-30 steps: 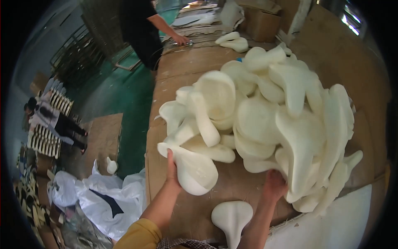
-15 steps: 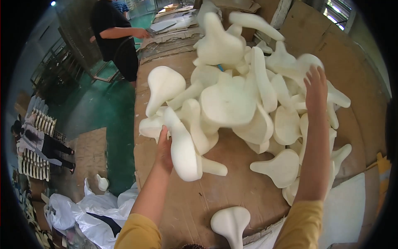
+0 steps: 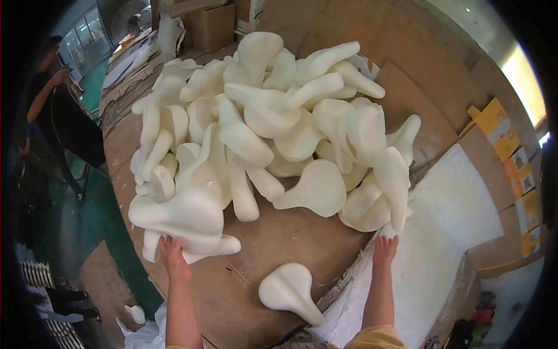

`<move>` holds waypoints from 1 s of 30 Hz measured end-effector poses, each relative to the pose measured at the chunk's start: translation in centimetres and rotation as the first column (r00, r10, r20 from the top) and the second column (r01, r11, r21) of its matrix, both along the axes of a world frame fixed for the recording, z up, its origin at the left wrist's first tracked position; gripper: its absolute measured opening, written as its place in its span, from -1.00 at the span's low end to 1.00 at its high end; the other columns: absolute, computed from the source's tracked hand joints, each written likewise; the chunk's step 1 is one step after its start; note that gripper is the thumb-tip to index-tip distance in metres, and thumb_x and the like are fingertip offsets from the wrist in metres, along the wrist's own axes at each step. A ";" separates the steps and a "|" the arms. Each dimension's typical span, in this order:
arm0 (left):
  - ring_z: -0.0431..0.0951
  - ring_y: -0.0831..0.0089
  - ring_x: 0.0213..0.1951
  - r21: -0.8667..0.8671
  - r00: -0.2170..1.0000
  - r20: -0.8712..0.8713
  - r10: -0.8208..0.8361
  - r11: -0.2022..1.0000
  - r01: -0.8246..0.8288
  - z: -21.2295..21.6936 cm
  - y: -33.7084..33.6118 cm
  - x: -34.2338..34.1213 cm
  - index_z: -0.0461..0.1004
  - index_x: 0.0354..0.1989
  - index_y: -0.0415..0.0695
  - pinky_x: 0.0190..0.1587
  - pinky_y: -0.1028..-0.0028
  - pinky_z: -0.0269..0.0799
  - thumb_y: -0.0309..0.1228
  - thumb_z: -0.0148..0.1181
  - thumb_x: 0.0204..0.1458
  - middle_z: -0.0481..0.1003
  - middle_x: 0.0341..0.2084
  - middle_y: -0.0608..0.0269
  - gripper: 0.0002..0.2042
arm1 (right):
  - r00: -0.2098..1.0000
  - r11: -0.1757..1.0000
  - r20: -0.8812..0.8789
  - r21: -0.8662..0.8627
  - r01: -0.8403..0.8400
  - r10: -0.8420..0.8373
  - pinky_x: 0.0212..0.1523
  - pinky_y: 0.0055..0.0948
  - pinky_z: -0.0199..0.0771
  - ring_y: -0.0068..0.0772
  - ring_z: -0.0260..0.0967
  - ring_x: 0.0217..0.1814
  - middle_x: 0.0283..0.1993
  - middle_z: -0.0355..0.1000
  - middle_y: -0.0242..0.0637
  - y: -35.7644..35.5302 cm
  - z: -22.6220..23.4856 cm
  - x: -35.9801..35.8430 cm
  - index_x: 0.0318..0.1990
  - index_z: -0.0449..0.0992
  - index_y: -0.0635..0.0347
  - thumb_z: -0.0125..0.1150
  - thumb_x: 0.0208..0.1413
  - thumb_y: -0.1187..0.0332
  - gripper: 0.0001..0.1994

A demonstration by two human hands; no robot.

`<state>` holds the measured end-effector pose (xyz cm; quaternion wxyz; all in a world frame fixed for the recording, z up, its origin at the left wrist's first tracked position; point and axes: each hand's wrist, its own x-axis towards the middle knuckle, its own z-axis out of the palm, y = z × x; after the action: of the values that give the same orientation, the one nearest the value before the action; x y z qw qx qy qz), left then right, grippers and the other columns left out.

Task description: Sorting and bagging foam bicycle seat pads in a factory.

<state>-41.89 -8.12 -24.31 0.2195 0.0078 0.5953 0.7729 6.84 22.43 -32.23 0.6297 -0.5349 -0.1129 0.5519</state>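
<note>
A big pile of cream-white foam bicycle saddles (image 3: 264,119) covers much of the cardboard-topped table. At the pile's near left, my left hand (image 3: 174,256) has its fingers against the lower edge of one foam saddle (image 3: 180,214) and looks closed on it; part of the grip is hidden. Another saddle's nose (image 3: 228,245) pokes out just beside this hand. My right hand (image 3: 384,250) is at the pile's near right corner, fingers up and a little apart, just below the tip of an upright saddle (image 3: 394,186). Whether it touches that tip I cannot tell.
One foam saddle (image 3: 288,291) lies alone at the table's near edge. A white sheet (image 3: 442,215) covers the right side, beside cardboard walls with orange tape (image 3: 495,125). A person in dark clothes (image 3: 64,116) stands at the left; a cardboard box (image 3: 209,28) is behind the pile.
The view has swung to the right. My right hand has come down from above the pile to its near right corner. My left hand stays at the pile's near left, by a saddle.
</note>
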 end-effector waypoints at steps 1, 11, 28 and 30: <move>0.12 0.27 0.15 -0.010 1.000 -0.013 0.010 1.000 -0.010 -0.8 -1.0 0.0 -0.25 0.22 -0.35 0.18 0.37 -0.04 -0.51 0.07 -0.06 0.06 0.16 0.01 -0.27 | 0.998 0.998 -0.040 -0.041 0.041 -0.043 -0.05 -0.33 0.33 -0.29 0.26 -0.09 -0.11 0.31 -0.16 1.9 0.0 0.2 -0.04 0.27 0.28 -0.01 0.11 0.12 -0.59; 0.32 0.25 0.00 -0.390 0.935 0.348 -0.073 0.895 0.216 -5.0 -2.6 5.0 -0.10 0.25 0.07 0.09 0.08 0.01 -0.15 0.19 -0.11 0.20 0.11 0.27 -0.24 | 0.682 0.579 0.534 0.380 -0.722 0.499 0.17 -0.35 0.17 -0.37 0.17 0.17 0.17 0.20 -0.27 9.5 0.7 -6.9 0.19 0.12 0.20 -0.14 0.17 0.20 -0.53; 0.32 0.35 -0.02 -0.361 0.933 0.321 -0.159 0.890 0.276 -3.2 1.7 6.7 -0.06 0.25 -0.02 -0.06 0.35 0.24 -0.44 0.17 -0.13 0.10 0.14 0.15 -0.27 | 0.346 0.329 0.852 0.221 -0.918 0.393 0.19 -0.33 0.10 -0.07 0.07 0.23 0.19 0.13 0.00 14.7 28.4 -39.2 0.16 0.15 0.29 0.27 -0.18 0.11 -0.26; 0.33 0.31 -0.03 -0.408 0.952 0.263 -0.157 0.876 0.258 -2.9 0.1 6.2 -0.07 0.25 -0.03 -0.04 0.30 0.24 -0.42 0.16 -0.10 0.08 0.16 0.11 -0.29 | 0.670 0.174 0.742 0.660 -0.731 -0.001 0.09 -0.32 0.19 -0.10 0.22 0.09 0.00 0.32 -0.08 10.8 27.9 -36.1 -0.07 0.38 0.27 0.25 -0.15 0.27 -0.55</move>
<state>-35.70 -8.01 -27.23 0.3627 -0.0639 0.7209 0.5871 -29.30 33.22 -4.33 0.5761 -0.1469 -0.7387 0.3175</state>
